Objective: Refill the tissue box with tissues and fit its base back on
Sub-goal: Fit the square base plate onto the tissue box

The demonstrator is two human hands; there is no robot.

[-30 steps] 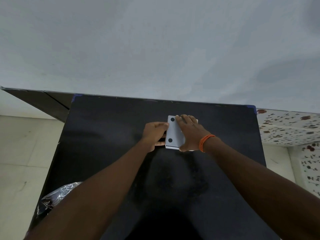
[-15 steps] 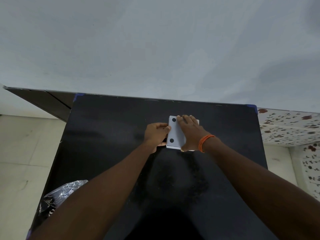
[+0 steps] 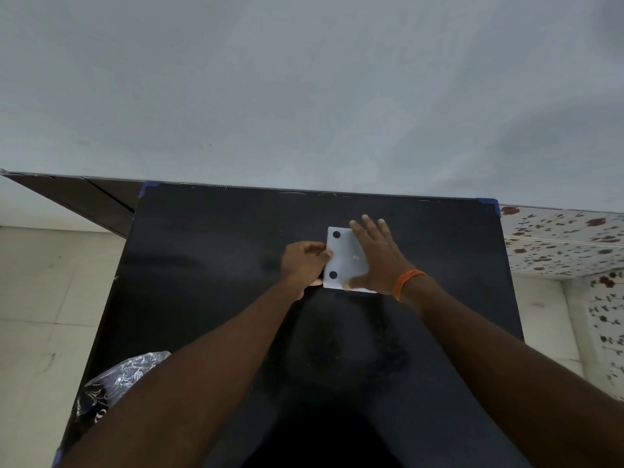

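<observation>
The tissue box stands upside down on the black table (image 3: pixel 209 265), far centre. Its white base (image 3: pixel 342 256), with two black round feet showing on its left side, faces up. My left hand (image 3: pixel 304 261) grips the box's left side, thumb on the base's left edge. My right hand (image 3: pixel 378 256), with an orange band on the wrist, lies flat on the base's right half with fingers spread. The box body and the tissues are hidden under the base and my hands.
A crumpled clear plastic wrapper (image 3: pixel 114 383) lies at the table's near left edge, partly under my left forearm. A pale wall rises behind the table. Tiled floor shows on the left, and a speckled surface (image 3: pixel 560 241) on the right.
My right hand has flattened and spread its fingers over the base. My left thumb has come up onto the base's left edge. The box has stayed in place.
</observation>
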